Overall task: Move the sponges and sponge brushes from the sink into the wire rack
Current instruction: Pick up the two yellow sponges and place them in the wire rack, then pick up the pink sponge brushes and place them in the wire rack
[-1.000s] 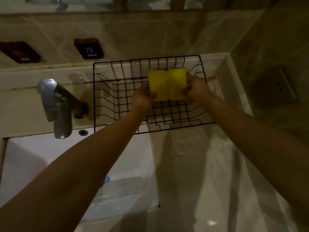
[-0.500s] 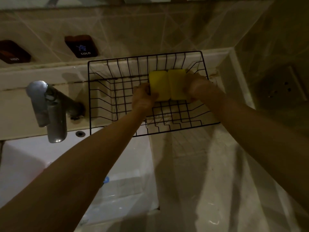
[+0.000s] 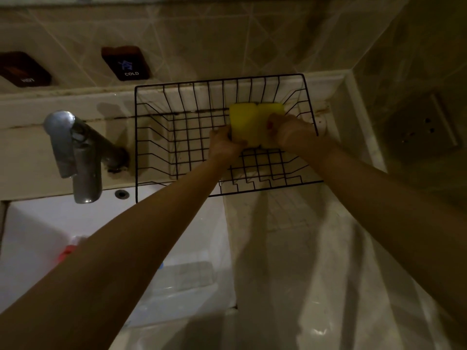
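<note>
Inside wire rack (image 3: 156,137), left hand (image 3: 223,144) and right hand (image 3: 288,130) each gripped a yellow sponge (image 3: 243,122); tap (image 3: 78,152) stood left, clear.

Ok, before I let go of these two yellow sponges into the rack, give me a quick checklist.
1. Sponges inside the wire rack walls: ok, both sit in the right rear part.
2. Left hand grips the left sponge: ok.
3. Right hand grips the right sponge: ok.
4. Sponges resting on the rack floor: cannot tell.
5. Rack seated steadily on the counter: cannot tell; its front left corner overhangs the sink.
6. Sink cleared: not ok, a red item remains.
</note>
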